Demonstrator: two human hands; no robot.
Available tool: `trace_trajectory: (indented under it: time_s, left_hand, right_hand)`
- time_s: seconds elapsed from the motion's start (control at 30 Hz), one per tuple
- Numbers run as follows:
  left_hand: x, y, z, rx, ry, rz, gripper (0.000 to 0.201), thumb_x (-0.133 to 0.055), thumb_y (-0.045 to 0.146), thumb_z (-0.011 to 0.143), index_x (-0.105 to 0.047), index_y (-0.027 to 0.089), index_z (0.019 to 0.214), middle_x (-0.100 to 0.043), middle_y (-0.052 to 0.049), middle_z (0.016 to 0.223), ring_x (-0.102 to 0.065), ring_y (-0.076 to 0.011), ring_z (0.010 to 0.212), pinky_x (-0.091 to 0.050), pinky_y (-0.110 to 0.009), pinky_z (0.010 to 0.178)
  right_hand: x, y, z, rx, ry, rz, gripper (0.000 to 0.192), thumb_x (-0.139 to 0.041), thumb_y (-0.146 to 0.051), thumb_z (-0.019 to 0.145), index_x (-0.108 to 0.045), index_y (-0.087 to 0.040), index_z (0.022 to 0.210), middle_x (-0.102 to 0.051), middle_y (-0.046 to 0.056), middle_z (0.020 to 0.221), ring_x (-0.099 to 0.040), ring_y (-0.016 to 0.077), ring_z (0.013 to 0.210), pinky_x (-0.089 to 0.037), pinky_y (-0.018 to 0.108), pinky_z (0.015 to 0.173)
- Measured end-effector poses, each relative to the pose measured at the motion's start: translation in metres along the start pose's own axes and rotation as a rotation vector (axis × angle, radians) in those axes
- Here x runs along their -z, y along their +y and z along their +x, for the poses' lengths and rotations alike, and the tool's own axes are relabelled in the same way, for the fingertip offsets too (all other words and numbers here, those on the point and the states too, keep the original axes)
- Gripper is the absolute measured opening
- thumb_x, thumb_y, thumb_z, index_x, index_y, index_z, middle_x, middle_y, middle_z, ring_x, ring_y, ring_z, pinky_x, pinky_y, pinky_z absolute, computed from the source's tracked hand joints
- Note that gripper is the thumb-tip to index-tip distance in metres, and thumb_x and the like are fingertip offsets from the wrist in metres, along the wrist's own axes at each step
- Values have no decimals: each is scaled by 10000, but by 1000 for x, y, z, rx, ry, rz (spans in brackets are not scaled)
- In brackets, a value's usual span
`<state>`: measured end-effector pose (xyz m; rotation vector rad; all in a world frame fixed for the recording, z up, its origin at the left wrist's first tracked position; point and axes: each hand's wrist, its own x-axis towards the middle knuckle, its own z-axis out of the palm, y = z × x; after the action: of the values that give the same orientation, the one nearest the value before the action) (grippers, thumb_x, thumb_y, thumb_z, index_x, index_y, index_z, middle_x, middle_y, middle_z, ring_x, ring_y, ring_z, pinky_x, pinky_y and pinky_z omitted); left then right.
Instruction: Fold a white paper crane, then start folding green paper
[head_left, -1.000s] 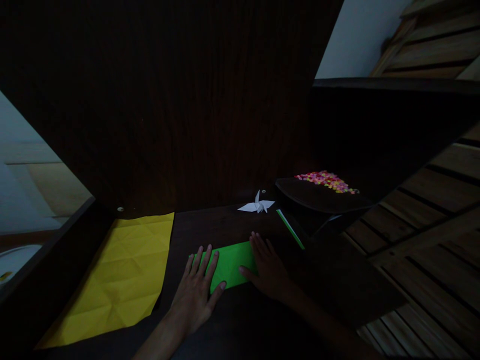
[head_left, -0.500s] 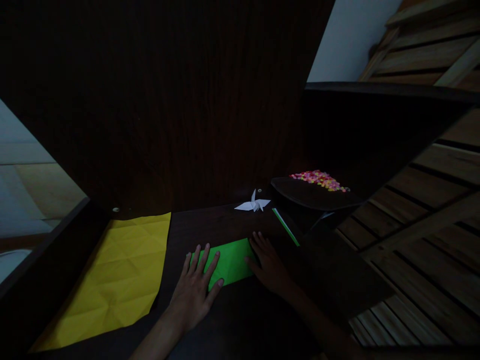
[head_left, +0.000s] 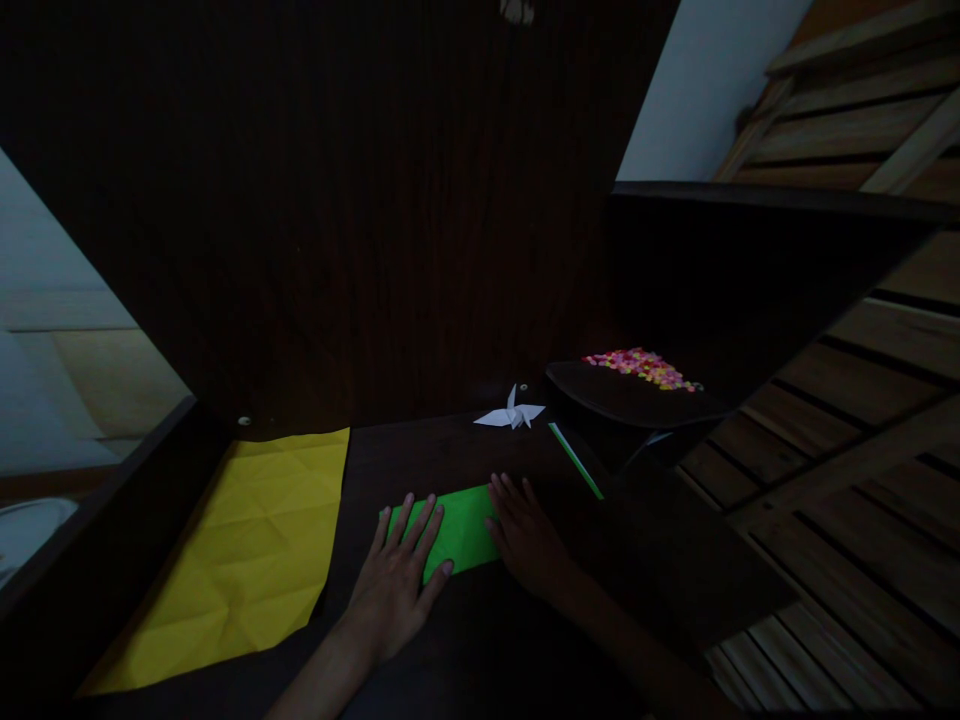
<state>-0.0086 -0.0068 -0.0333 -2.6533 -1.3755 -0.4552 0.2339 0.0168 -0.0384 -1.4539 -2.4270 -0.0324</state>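
Observation:
A green sheet of paper [head_left: 465, 530], rectangular and apparently folded, lies flat on the dark desk between my hands. My left hand [head_left: 400, 570] rests palm down over its left end, fingers spread. On the right end lies my right hand [head_left: 527, 535], its fingers stretched out along the paper's edge. Beyond the green paper a white folded paper crane [head_left: 511, 412] sits near the back panel. A narrow green and white paper strip [head_left: 576, 462] lies to the right of the crane.
A large creased yellow sheet [head_left: 255, 550] covers the left of the desk. At the right, a dark shelf [head_left: 600, 390] bears a heap of small pink, red and yellow pieces [head_left: 641, 366]. A tall dark panel [head_left: 375, 200] closes the back. Wooden slats [head_left: 862, 480] stand beyond.
My right hand has slid slightly left, further onto the green paper. My left hand has shifted a little over its left end. The whole view has moved slightly.

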Motion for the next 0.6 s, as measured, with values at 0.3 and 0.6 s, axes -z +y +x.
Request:
trace_trajectory:
  time_s: [0.3, 0.6]
  left_hand:
    - [1, 0, 0, -12, -9, 14, 641, -363, 519, 968, -185, 242, 1517, -320, -55, 1545, -271, -312, 1417, -302, -551, 1093]
    - [-3, -4, -1, -21, 23, 6, 724, -361, 525, 964, -82, 172, 1531, -318, -115, 1541, -283, -295, 1415, -296, -510, 1108]
  right_hand:
    - [0, -6, 7, 28, -52, 2, 578, -354, -385, 992, -345, -15, 1437, -295, 223, 1514, -196, 313, 1439, -251, 544, 1152]
    - [6, -21, 29, 186, -163, 98, 570, -363, -337, 987, -289, -45, 1471, -244, 190, 1541, -168, 306, 1445, -232, 523, 1158]
